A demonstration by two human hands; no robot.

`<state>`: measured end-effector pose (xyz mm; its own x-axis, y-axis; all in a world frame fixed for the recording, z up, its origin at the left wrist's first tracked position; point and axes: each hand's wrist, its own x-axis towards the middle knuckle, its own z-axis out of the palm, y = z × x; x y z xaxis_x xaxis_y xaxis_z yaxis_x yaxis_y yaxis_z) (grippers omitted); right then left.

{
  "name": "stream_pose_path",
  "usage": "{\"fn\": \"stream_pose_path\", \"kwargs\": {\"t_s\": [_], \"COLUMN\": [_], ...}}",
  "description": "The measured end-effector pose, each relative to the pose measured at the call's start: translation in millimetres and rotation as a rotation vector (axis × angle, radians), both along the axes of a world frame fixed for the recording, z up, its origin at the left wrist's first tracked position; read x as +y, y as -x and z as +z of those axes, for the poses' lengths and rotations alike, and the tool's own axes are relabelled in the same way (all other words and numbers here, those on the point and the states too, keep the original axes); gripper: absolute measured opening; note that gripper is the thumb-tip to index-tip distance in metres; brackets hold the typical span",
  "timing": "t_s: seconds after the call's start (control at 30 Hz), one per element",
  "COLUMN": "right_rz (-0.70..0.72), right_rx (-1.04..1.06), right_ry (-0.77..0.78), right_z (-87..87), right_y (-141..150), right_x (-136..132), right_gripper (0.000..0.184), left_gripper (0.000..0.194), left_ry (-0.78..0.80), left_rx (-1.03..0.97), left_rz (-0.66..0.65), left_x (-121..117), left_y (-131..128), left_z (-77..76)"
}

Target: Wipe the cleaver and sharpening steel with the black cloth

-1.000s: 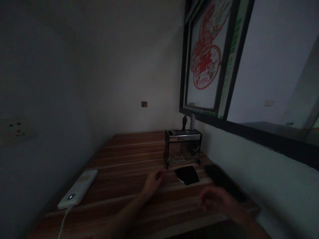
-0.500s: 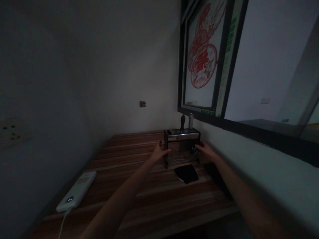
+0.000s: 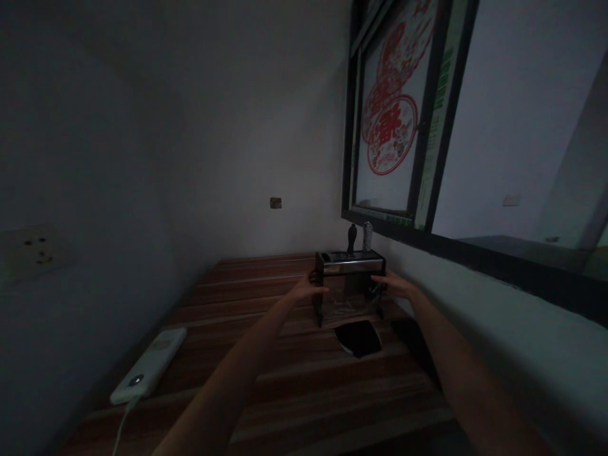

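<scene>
At the far right of the table stands a dark, box-shaped holder (image 3: 350, 294) with a shiny strip along its top and a see-through front. A black handle (image 3: 352, 239) and a pale patterned handle (image 3: 367, 236) stick up from its top; whatever is below them is too dark to make out. My left hand (image 3: 304, 289) grips the holder's left end, its thumb across the front and fingers around the side. At the other end my right hand (image 3: 395, 284) grips the right side. A black flat piece (image 3: 358, 337) lies just in front of the holder.
A white power bank (image 3: 151, 364) with a cable lies at the table's left edge. Wood-striped tabletop (image 3: 285, 380) runs up to the walls. A dark-framed window (image 3: 384, 218) with red decorations rises on the right. A socket (image 3: 35, 252) is on the left wall.
The view has tilted a little, so everything sits slightly lower and further right. Both hands stay at the holder's ends, the right one now closer around its side.
</scene>
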<state>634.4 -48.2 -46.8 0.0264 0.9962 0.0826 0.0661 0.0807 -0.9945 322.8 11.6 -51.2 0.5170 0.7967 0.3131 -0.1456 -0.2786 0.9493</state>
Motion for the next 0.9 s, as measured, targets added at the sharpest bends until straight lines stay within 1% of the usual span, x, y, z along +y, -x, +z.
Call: {"fn": "stream_pose_path", "kwargs": {"t_s": [0.13, 0.27, 0.37, 0.43, 0.53, 0.6, 0.67, 0.7, 0.77, 0.9], "right_rz": [0.008, 0.011, 0.009, 0.011, 0.031, 0.029, 0.046, 0.056, 0.073, 0.106], "right_rx": [-0.023, -0.059, -0.093, -0.130, -0.171, -0.182, -0.178, -0.175, -0.172, -0.174], "right_ry": [-0.049, -0.105, -0.167, -0.222, -0.286, -0.346, -0.370, -0.380, -0.404, -0.436], "right_z": [-0.2, 3.1, 11.1, 19.1, 32.4, 39.6, 43.9, 45.1, 45.8, 45.4], "right_y": [0, 5, 15, 27, 56, 80, 106, 120, 147, 201], "right_x": [1, -3, -4, -3, 1, 6, 13, 17, 26, 38], "right_gripper": [0.039, 0.046, 0.052, 0.053, 0.053, 0.051, 0.051, 0.052, 0.054, 0.055], "left_gripper": [0.080, 0.086, 0.085, 0.083, 0.078, 0.075, 0.074, 0.073, 0.070, 0.069], "left_ry": [-0.026, -0.056, -0.079, -0.090, -0.112, -0.140, -0.217, -0.230, -0.216, -0.144], "left_rx": [-0.008, -0.013, -0.016, -0.017, 0.004, 0.025, 0.075, 0.086, 0.125, 0.169], "left_rz": [0.020, 0.033, 0.051, 0.059, 0.055, 0.054, 0.036, 0.020, 0.024, 0.103], "left_x": [4, 6, 7, 8, 9, 9, 9, 9, 7, 2], "left_y": [-1, 3, 13, 25, 55, 81, 110, 125, 155, 211], "left_z": [-4.8, -7.4, -4.0, 1.6, 14.5, 24.4, 33.3, 37.0, 42.6, 47.6]}}
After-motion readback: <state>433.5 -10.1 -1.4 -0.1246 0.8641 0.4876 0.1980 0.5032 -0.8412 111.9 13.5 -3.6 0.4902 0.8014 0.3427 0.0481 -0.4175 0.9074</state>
